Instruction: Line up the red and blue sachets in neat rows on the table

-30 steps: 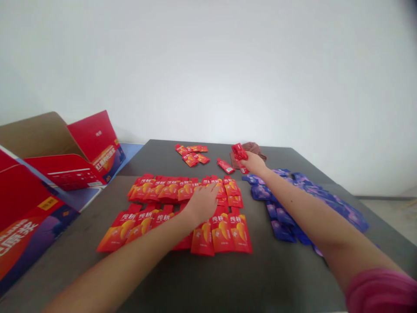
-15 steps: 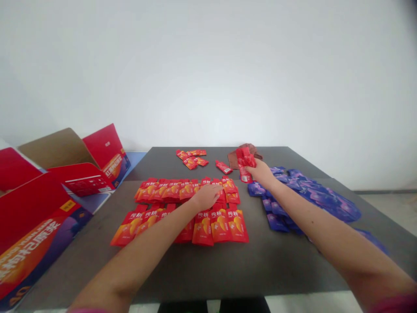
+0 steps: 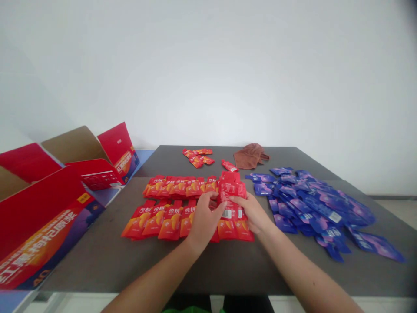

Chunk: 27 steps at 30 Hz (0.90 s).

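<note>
Both my hands meet over the middle of the dark table [image 3: 208, 269]. My left hand [image 3: 203, 217] and my right hand [image 3: 252, 213] together grip a small bunch of red pouches [image 3: 232, 193], held upright above the laid-out rows. Two rows of red pouches [image 3: 169, 204] lie flat on the table just left of and under my hands. A few more red pouches [image 3: 198, 156] lie loose near the far edge, one single red pouch [image 3: 229, 165] beside them.
A heap of blue pouches [image 3: 312, 204] covers the right side of the table. A brown cloth [image 3: 250, 155] lies at the far edge. Open red cardboard boxes [image 3: 48, 204] stand to the left of the table. A white wall is behind.
My right hand has pulled back from the far edge with the bunch of red pouches to the middle. My left hand has lifted off the rows and joined the grip.
</note>
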Tool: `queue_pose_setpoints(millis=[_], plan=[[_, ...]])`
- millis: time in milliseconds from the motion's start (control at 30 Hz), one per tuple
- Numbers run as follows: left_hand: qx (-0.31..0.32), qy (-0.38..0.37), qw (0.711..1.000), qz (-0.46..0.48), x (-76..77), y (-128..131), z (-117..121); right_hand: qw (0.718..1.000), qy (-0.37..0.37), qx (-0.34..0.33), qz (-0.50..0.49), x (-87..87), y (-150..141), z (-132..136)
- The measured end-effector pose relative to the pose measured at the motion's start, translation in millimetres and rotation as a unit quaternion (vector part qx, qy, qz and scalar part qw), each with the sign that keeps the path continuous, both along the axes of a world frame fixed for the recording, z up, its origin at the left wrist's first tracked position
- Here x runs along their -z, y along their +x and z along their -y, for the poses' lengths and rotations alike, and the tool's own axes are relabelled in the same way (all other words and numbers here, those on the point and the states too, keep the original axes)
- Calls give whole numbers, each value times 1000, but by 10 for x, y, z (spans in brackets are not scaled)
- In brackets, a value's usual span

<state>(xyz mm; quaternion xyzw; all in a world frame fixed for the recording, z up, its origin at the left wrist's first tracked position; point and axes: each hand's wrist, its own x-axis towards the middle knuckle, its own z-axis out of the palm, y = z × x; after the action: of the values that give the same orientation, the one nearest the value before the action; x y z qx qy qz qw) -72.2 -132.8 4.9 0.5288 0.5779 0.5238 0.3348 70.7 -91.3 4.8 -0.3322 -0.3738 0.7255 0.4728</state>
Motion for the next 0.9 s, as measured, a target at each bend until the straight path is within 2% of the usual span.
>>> queue_pose_setpoints(millis=[133, 233, 333, 400, 500, 567, 633, 700, 733, 900], plan=[[-15, -47, 992, 115, 24, 36, 35, 999, -23, 1, -24, 81, -75, 11], [35, -70, 983, 165, 15, 59, 65, 998, -49, 13, -42, 134, -89, 7], [77, -63, 984, 145, -53, -7, 38, 996, -56, 37, -61, 186, -62, -16], [63, -44, 993, 86, -148, -127, -58, 994, -57, 67, -64, 218, -19, -49], [-24, -9, 995, -94, -329, -371, -352, 990, -60, 114, -57, 247, 65, -110], [-75, -27, 959, -271, -415, -501, -614, 988, -54, 127, -65, 249, 115, -140], [-58, -89, 904, -414, -430, -553, -876, 987, -45, 133, -74, 242, 146, -157], [-24, -143, 870, -472, -371, -520, -1094, 986, -41, 139, -78, 233, 158, -164], [-12, -164, 861, -481, -321, -480, -1180, 986, -41, 143, -79, 230, 159, -165], [16, -222, 841, -492, -109, -255, -1414, 985, -42, 146, -81, 227, 147, -166]])
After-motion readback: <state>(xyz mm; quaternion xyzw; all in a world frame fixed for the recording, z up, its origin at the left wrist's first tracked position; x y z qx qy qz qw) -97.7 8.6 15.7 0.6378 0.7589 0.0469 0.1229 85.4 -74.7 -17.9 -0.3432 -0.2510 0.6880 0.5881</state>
